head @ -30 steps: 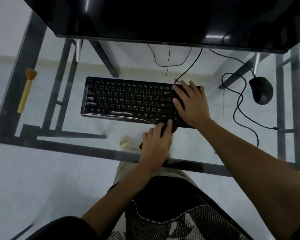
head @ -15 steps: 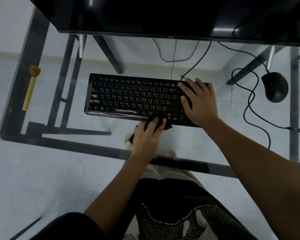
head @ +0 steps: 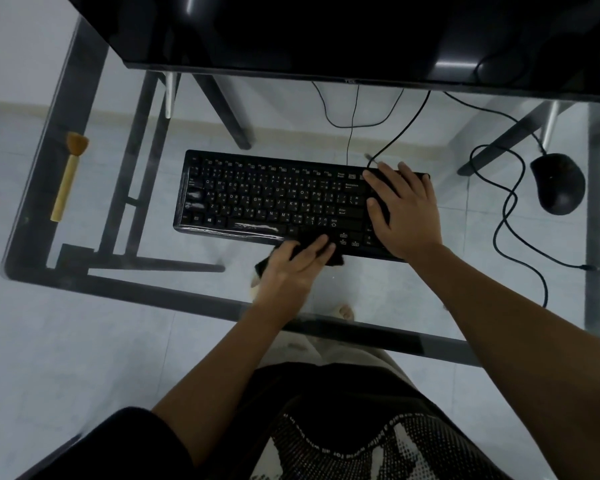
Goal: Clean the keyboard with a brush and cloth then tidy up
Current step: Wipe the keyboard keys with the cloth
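Head view: we see the left hand (head: 288, 268), fingers flat, has slid the cloth (head: 335, 259) left along the keyboard (head: 274, 199) front; the right hand (head: 406, 209), flat, steadies it, so wiping continues.

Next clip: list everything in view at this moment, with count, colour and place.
desk: 1, glass top with dark frame, fills the view
monitor: 1, black, back of desk
keyboard: 1, black, desk centre
cloth: 1, dark, at keyboard's front edge
brush: 1, tan handle with brown bristles, desk's left edge
mouse: 1, black, desk right
cables: several, black, behind keyboard and beside mouse
left hand: 1, presses cloth
right hand: 1, flat on keyboard's right end
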